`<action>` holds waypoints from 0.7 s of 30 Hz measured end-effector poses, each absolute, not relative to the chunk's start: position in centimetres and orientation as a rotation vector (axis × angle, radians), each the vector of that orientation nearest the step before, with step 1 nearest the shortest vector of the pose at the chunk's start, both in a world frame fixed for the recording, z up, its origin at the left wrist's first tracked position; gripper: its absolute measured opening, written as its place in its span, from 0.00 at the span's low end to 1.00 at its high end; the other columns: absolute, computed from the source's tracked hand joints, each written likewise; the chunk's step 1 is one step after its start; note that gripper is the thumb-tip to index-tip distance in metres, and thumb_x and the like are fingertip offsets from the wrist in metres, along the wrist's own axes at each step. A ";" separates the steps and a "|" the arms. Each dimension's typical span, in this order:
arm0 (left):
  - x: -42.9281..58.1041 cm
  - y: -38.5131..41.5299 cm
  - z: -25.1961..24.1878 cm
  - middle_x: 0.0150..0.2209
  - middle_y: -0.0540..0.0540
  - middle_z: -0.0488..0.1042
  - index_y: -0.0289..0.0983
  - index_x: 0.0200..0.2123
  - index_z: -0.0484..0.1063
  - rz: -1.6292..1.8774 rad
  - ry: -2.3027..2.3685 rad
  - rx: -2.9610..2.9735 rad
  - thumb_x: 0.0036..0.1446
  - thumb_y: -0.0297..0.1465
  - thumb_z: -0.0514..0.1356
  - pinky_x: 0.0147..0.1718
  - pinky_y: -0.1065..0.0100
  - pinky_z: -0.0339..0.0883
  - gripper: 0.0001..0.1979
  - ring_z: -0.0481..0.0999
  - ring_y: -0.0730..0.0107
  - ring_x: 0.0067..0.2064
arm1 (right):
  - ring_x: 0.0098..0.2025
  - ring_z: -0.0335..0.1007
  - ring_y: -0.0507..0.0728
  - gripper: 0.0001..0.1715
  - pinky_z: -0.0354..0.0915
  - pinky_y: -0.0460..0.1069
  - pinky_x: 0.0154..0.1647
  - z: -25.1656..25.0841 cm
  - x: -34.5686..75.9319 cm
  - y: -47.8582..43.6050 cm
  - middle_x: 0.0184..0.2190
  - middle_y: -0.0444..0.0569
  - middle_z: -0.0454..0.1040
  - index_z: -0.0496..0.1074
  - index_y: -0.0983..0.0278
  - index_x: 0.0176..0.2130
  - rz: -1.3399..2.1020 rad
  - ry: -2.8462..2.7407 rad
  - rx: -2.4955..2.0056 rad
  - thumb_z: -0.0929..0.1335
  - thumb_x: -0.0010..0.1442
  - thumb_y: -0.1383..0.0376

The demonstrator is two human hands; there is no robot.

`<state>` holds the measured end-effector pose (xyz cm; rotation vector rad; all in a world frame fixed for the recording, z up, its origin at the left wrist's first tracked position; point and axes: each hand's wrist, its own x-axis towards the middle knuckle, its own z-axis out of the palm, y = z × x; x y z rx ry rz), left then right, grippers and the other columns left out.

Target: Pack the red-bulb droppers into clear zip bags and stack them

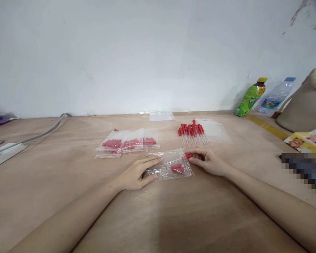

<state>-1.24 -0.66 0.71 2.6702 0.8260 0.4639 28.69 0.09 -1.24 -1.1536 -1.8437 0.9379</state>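
Observation:
A small clear zip bag (171,165) lies flat on the wooden table (158,218) with two red-bulbed droppers inside. My left hand (138,173) rests on the bag's left end, fingers stretched flat along it. My right hand (208,161) is at the bag's right opening, pinching the red bulb of a dropper (189,155) that pokes into the mouth. Just behind lies a loose pile of red-bulbed droppers (192,133).
Filled bags of droppers (127,143) lie in a row at centre left. Empty clear bags (214,130) sit right of the pile, another (161,116) by the wall. A green bottle (250,97), a water bottle (276,95), a beige bag (305,105) stand at right; a cable (42,133) at left.

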 end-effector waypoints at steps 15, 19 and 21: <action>-1.1 -0.4 0.6 0.59 0.44 0.59 0.42 0.59 0.55 0.471 0.791 2.692 0.59 0.35 0.54 0.57 0.54 0.54 0.25 0.59 0.60 0.59 | 0.35 0.65 0.55 0.10 0.61 0.51 0.37 -1.8 26.1 0.2 0.30 0.47 0.70 0.75 0.60 0.28 0.498 -1.987 -1.156 0.67 0.54 0.58; -1.3 -0.3 0.2 0.60 0.45 0.57 0.42 0.59 0.56 0.444 0.792 2.710 0.60 0.34 0.53 0.58 0.55 0.52 0.24 0.57 0.61 0.60 | 0.33 0.63 0.53 0.12 0.58 0.49 0.35 -1.3 25.9 -0.3 0.28 0.47 0.69 0.74 0.62 0.25 0.370 -2.130 -1.119 0.64 0.56 0.63; -1.3 -0.2 0.2 0.60 0.45 0.57 0.43 0.59 0.56 0.445 0.787 2.710 0.60 0.34 0.53 0.58 0.55 0.51 0.24 0.57 0.61 0.60 | 0.34 0.64 0.54 0.10 0.57 0.50 0.37 -0.7 26.4 0.1 0.30 0.47 0.71 0.74 0.62 0.28 0.283 -2.071 -1.213 0.64 0.55 0.63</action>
